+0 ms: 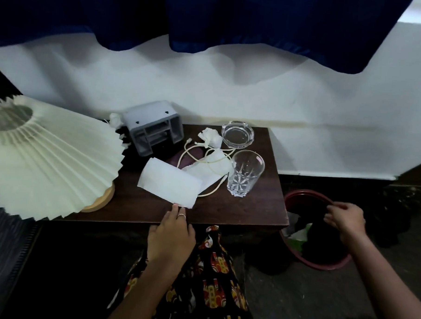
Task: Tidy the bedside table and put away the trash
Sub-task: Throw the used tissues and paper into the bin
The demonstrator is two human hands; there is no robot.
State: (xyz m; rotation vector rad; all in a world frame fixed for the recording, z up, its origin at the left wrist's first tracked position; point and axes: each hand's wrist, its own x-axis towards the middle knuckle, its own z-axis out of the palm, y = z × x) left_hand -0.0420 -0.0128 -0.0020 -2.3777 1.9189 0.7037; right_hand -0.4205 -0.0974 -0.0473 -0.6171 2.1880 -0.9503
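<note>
Two flat white tissues (171, 183) cover the dark table (238, 208).

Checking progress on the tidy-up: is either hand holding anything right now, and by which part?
Nothing is clearly held. The left hand only touches the near edge of the flat tissue. The right hand hovers over the bin; any grip there cannot be told.

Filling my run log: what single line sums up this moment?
left hand: touching flat tissue | right hand: over trash bin | cable, glass: on table
</note>
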